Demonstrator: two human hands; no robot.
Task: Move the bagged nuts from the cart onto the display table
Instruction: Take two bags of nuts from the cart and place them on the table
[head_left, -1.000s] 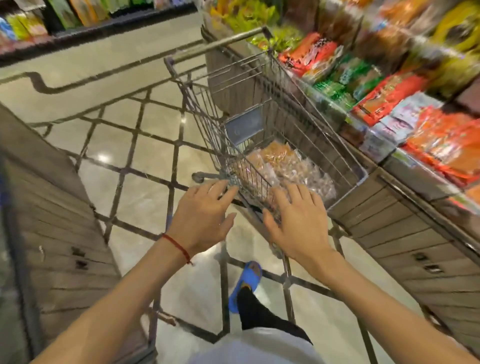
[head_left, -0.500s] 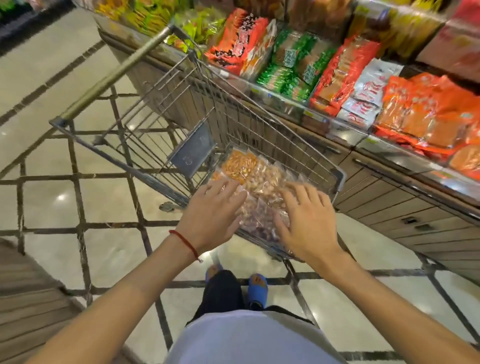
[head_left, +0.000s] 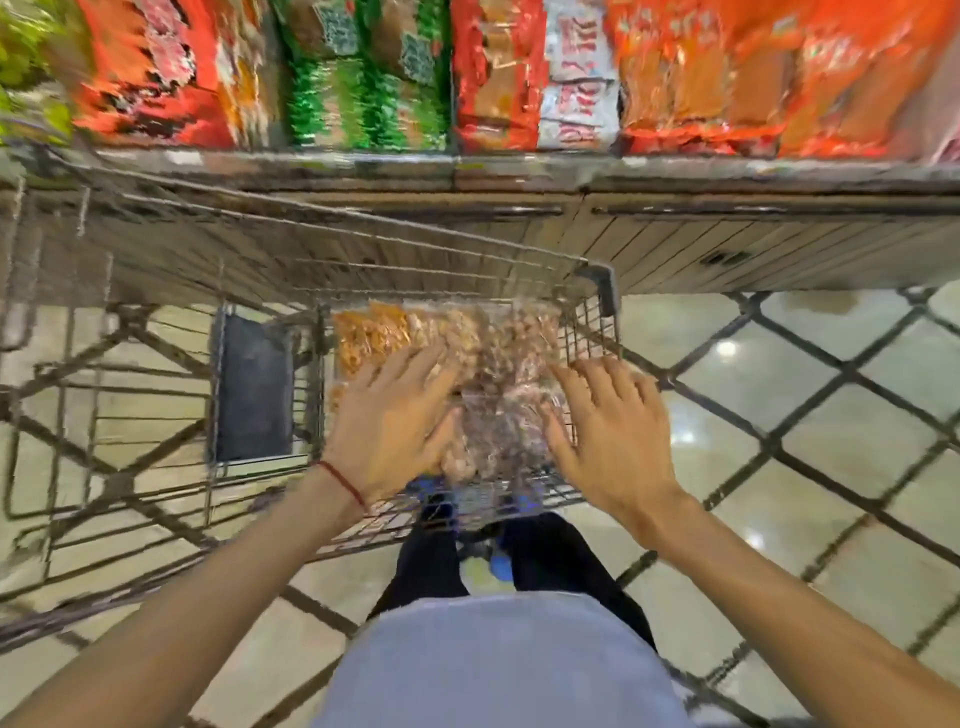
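Both hands are spreading straight fingers inside the grey wire cart: the left hand is resting on the clear plastic bags of brown and orange nuts, the right hand is flanking them, neither gripping (blur hides detail). Scooping under from both sides is looking wisest before lifting to the wood-panelled display table beyond the fingertips.

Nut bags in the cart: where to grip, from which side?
Likely from above, at the pile's left and right edges. The bagged nuts lie flat and slack on the cart floor with wire walls around, so only the top is open. The left hand and right hand rest spread on either side.
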